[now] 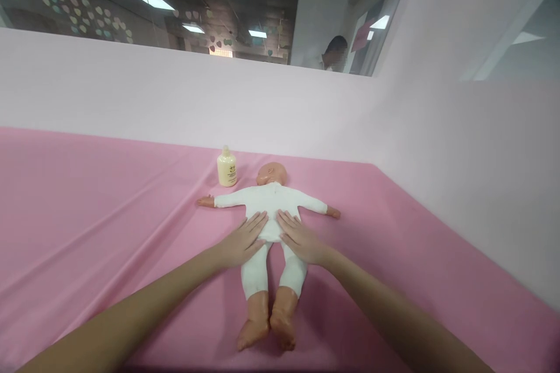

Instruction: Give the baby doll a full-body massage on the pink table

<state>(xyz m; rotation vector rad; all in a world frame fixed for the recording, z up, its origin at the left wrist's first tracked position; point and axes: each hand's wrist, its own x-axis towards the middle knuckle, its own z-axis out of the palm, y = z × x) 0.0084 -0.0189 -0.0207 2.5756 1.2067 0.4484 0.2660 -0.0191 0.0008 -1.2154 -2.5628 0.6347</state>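
Note:
A baby doll in a white suit lies face down, its head turned to the left and its arms spread wide. My left hand rests flat on the left side of the doll's lower back and hip, with its fingers pointing up and inward. On the right side of the lower back lies my right hand, also flat with its fingers stretched out. Neither hand is closed round anything. The doll's bare feet point toward me.
A pale yellow bottle stands left of the doll's head. Pink cloth covers the surface, with folds at the left. White walls border it behind and at the right. Beyond a window, a person's head shows.

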